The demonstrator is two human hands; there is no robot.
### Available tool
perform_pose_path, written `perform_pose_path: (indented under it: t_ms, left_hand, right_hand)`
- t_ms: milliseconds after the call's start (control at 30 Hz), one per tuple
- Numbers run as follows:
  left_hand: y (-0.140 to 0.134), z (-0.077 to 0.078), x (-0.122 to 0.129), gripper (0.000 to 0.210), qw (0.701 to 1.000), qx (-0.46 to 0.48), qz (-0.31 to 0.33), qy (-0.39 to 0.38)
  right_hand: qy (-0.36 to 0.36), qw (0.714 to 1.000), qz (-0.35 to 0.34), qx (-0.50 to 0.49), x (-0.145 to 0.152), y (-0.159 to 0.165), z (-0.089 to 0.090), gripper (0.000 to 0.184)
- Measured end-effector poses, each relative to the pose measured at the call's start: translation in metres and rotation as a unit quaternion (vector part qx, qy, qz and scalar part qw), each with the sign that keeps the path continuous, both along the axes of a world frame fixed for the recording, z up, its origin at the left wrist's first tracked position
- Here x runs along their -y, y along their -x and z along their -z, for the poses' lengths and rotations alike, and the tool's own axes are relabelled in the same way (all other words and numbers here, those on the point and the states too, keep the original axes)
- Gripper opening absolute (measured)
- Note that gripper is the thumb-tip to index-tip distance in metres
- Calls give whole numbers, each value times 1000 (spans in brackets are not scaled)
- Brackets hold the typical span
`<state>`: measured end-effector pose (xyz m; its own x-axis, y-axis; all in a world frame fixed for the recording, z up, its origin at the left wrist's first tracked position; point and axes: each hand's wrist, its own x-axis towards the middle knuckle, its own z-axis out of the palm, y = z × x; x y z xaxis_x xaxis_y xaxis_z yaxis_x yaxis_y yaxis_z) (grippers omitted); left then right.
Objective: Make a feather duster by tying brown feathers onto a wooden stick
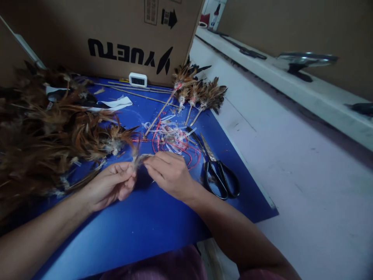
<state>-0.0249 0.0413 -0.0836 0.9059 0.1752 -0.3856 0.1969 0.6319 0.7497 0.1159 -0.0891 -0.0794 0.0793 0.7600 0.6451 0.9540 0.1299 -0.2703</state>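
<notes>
My left hand (116,181) pinches a small brown feather (135,155) between thumb and fingertips, its tip pointing up. Close beside it, my right hand (169,173) is closed on the feather's pale, fluffy end; the exact grip is partly hidden by its fingers. A large heap of brown feathers (67,136) lies to the left of my left hand. Just beyond my right hand is a tangle of white strips (171,130) and red string (155,142). Black-handled scissors (217,175) lie to the right, blades pointing away from me.
Several feather bunches on sticks (204,95) lie at the back right, near thin loose sticks (142,95). A small white digital display (138,80) stands before a cardboard box (116,31). A white ribbon (116,104) lies by the heap. The blue board (140,229) ends beside a pale wall (291,167).
</notes>
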Motion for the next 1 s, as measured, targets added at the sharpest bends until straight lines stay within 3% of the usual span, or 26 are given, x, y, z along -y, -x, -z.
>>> perform_pose_path:
  t_ms: [667, 867, 1000]
  left_hand:
    - [-1, 3, 1, 29, 999, 9, 37, -22]
    - [0, 9, -3, 25, 999, 23, 43, -24]
    - [-1, 13, -5, 22, 997, 52, 35, -37]
  right_hand:
    - [-21, 976, -44, 211, 3, -4, -15, 24]
    - [-11, 981, -56, 185, 2, -4, -11, 23]
    - [-19, 998, -44, 34, 0, -3, -4, 20]
